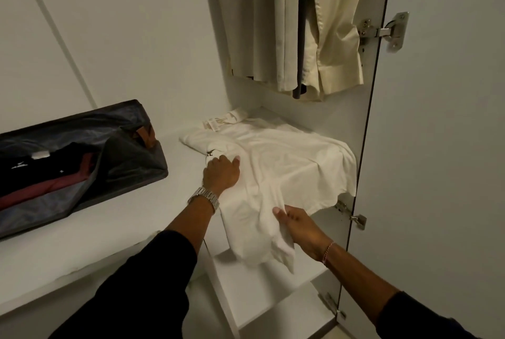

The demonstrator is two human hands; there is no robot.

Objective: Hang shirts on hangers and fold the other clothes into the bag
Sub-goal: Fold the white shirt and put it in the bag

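We see the white shirt (278, 163) spread on the wardrobe shelf (175, 172), one end hanging over its front edge. The left hand (221, 173) presses its near-left part, fingers curled into the cloth; the right hand (296, 228) pinches the hanging end. The open bag (82, 158) with folded clothes lies left, well apart

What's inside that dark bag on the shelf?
The open dark bag holds folded clothes: a black garment with a small white label on top, and a dark red one beneath it. Anything deeper is covered by these and by the bag's flap.
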